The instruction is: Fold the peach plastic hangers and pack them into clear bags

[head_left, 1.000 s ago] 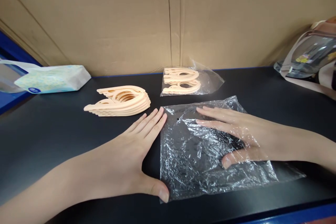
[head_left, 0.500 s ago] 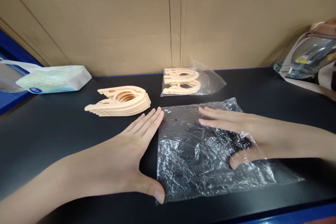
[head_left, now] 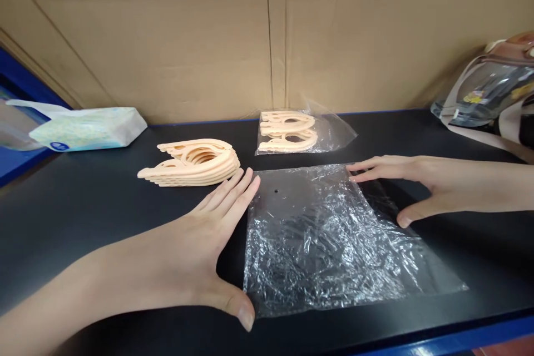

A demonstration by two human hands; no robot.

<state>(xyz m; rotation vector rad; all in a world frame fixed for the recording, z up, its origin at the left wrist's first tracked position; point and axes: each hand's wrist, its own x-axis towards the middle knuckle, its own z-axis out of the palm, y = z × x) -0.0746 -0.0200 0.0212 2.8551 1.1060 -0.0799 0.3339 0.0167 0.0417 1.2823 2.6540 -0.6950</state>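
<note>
A clear plastic bag (head_left: 317, 245) lies flat and crinkled on the black tabletop, with a small dark hole near its upper left corner. My left hand (head_left: 196, 256) rests along the bag's left edge, fingers stretched and thumb spread wide. At the right side, my right hand (head_left: 409, 181) touches the upper right part of the bag, its fingers extended and the thumb apart. Just beyond my left fingertips sits a stack of several peach folding hangers (head_left: 196, 164). Behind the flat bag, more peach folding hangers (head_left: 290, 132) lie inside another clear bag (head_left: 329, 129).
A tissue pack (head_left: 89, 129) lies at the back left. On the far right stands a clear water bottle (head_left: 484, 89) with a pale strap. A cardboard panel (head_left: 200, 39) rises behind the black table (head_left: 83, 206), which has a blue front edge.
My right hand has moved right and away across the bag, and its upper right part now lies flatter. My left hand stays nearly in place.
</note>
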